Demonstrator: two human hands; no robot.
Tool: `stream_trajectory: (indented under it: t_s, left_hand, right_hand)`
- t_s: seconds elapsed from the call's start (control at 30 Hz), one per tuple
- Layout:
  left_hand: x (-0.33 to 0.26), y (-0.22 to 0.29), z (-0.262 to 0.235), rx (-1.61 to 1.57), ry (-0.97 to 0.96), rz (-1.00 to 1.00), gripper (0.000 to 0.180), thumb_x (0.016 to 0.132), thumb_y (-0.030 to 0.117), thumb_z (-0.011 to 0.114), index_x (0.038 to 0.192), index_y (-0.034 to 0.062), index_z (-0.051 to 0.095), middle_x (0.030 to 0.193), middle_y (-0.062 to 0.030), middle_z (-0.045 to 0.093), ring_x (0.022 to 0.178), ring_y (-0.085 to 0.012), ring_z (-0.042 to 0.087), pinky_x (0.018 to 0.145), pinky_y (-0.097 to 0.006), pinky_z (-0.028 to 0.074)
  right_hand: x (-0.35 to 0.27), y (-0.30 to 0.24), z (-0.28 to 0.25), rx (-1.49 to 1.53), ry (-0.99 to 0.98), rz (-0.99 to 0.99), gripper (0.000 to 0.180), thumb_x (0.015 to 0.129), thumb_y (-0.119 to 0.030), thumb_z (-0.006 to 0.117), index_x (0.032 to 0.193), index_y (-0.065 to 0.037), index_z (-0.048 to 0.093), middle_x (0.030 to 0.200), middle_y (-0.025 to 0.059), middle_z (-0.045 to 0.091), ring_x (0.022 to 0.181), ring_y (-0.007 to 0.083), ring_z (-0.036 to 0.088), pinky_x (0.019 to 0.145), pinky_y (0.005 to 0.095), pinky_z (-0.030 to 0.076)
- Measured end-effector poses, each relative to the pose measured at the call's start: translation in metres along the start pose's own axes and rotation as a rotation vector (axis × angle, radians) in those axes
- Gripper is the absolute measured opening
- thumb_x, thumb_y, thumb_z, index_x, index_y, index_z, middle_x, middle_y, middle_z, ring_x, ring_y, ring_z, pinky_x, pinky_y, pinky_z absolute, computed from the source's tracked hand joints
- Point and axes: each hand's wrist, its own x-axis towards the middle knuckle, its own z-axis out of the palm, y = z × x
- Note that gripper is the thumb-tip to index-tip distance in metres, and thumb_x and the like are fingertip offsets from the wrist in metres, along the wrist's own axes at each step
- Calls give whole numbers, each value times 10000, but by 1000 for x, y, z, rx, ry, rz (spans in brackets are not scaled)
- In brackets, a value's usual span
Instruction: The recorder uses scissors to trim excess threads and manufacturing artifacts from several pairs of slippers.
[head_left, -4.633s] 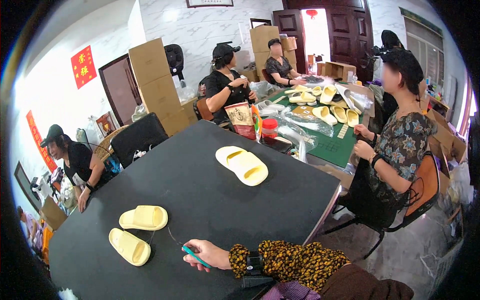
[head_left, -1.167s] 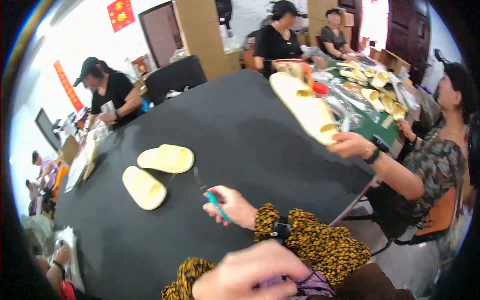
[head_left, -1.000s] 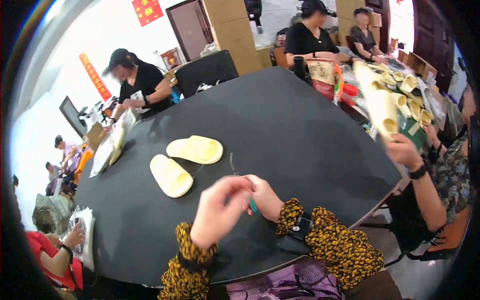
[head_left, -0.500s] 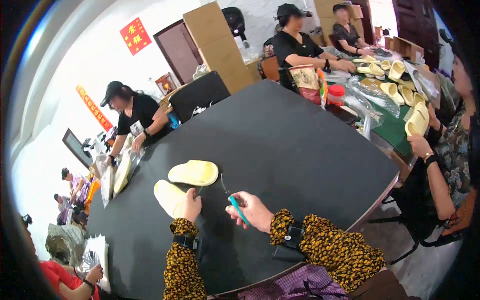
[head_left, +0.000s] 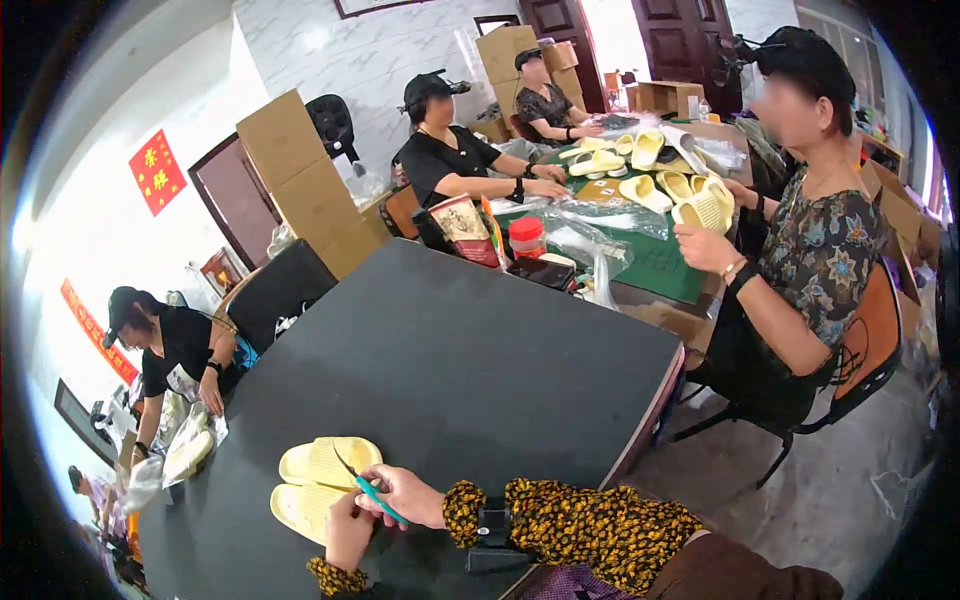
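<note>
Two pale yellow slippers lie side by side on the dark table, the farther slipper (head_left: 318, 462) touching or nearly touching the nearer slipper (head_left: 298, 508). My right hand (head_left: 405, 495) is closed round a teal-handled tool (head_left: 381, 499) with a thin, dark, curved metal tip. That tip reaches over the right end of the farther slipper. Close beside it, my left hand (head_left: 347, 533) has its fingers drawn together at the right end of the nearer slipper. Whatever is between those fingers is hidden.
A person at the left handles slippers in clear bags (head_left: 188, 450). Across the table, a red-lidded jar (head_left: 526, 236) stands beside a snack pouch (head_left: 466, 230). More slippers (head_left: 646, 194) cover a green mat (head_left: 672, 262), where another person holds one. A chair (head_left: 860, 365) stands at the right.
My view has swung right. Both hands have come together beside the slippers, with the tool now over the farther one. The slippers now lie more parallel.
</note>
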Motion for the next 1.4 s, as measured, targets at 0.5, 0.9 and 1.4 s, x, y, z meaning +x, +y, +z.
stream_trajectory:
  t_s: [0.5, 0.9, 1.4]
  left_hand:
    - [-57, -30, -36, -794, 444, -164, 138, 865, 78, 548, 863, -54, 587, 610, 2, 481, 496, -69, 415, 466, -232, 361]
    - [-63, -57, -39, -931, 394, -179, 133, 878, 83, 563, 909, -35, 617, 685, 7, 561, 537, -43, 457, 512, -201, 385]
    - [-62, -47, -35, -1005, 401, -137, 121, 887, 70, 552, 931, -35, 593, 579, 11, 474, 492, -75, 422, 519, -252, 439]
  right_hand:
    - [-8, 9, 6, 48, -238, 173, 391, 870, -243, 592, 1177, -29, 478, 733, 28, 579, 492, 82, 540, 385, 218, 442]
    - [-11, 7, 22, 88, -396, 449, 336, 893, -183, 549, 1168, -13, 457, 812, 82, 582, 664, 144, 588, 538, 278, 517]
    - [-9, 6, 17, 74, -400, 528, 376, 895, -205, 522, 1185, 19, 439, 844, 103, 588, 662, 156, 593, 526, 290, 523]
